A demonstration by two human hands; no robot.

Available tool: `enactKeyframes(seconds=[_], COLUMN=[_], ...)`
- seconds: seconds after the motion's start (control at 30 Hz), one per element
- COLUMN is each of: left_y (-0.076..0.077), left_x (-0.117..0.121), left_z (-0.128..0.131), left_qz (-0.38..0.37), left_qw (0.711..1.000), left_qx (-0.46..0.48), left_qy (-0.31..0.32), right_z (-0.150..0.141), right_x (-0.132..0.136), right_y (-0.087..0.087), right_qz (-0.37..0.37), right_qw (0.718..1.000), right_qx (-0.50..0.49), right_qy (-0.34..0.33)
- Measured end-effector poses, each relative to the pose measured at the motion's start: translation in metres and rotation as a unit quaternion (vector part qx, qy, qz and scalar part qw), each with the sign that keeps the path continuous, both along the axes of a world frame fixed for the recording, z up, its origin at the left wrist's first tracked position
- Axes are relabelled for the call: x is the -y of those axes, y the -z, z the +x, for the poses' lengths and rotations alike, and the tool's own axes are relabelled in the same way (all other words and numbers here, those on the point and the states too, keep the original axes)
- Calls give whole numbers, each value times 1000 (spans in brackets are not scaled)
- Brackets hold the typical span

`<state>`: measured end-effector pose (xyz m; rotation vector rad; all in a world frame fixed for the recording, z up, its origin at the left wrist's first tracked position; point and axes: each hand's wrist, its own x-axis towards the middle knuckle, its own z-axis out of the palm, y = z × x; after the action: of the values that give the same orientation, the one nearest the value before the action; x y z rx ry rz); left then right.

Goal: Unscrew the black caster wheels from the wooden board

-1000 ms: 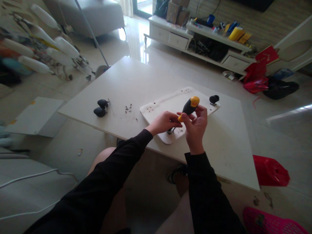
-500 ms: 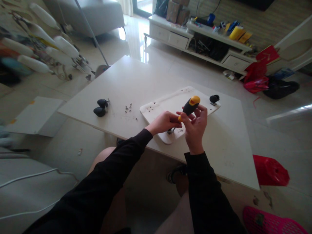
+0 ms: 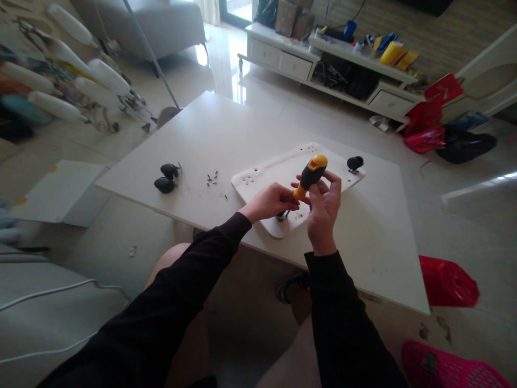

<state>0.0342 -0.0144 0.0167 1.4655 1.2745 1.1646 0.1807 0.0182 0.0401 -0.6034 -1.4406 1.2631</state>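
White, smooth, flat-topped table (image 3: 363, 231), straight edges. White rounded-corner board with small holes (image 3: 274, 172) lies flat, center to right, its near corner close to the table's near edge. Left side: two black rounded caster wheels (image 3: 164, 185), side by side, metal fitting visible. Between wheels and board: loose cluster of small dark screws (image 3: 209, 178), plus one stray screw (image 3: 226, 196) nearer the board. Faint smudges on tabletop.

Grey sofa (image 3: 161, 27), wht TV cabinet (image 3: 278, 56) nr striped wall (image 3: 456, 32).
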Motion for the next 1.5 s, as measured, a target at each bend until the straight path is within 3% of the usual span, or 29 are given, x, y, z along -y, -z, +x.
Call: enactKeyframes(seconds=[0.13, 0.37, 0.47, 0.6, 0.77, 1.2, 1.5], left_y=[3, 0, -3, -2, 5, 7, 2], left_x=[-1, 2, 6, 11, 12, 11, 10], left_z=[3, -1, -2, 3, 7, 8, 14], left_qz=[0, 32, 84, 109, 122, 117, 88], left_qw=[1000, 999, 989, 943, 911, 894, 920], left_qx=[1, -7, -121, -311, -392, -431, -379], left_qy=[-8, 18, 30, 31, 40, 44, 36], right_z=[-1, 0, 3, 11, 18, 18, 20], right_x=[-4, -2, -4, -12, -19, -17, -14], right_y=[3, 0, -5, -10, -11, -10, -15], right_qz=[16, 67, 79, 52, 3, 2, 0], right_qw=[999, 995, 988, 978, 976, 978, 974], right_qx=[14, 6, -7, -30, -44, -47, -55], right_qy=[50, 79, 133, 198, 211, 205, 220])
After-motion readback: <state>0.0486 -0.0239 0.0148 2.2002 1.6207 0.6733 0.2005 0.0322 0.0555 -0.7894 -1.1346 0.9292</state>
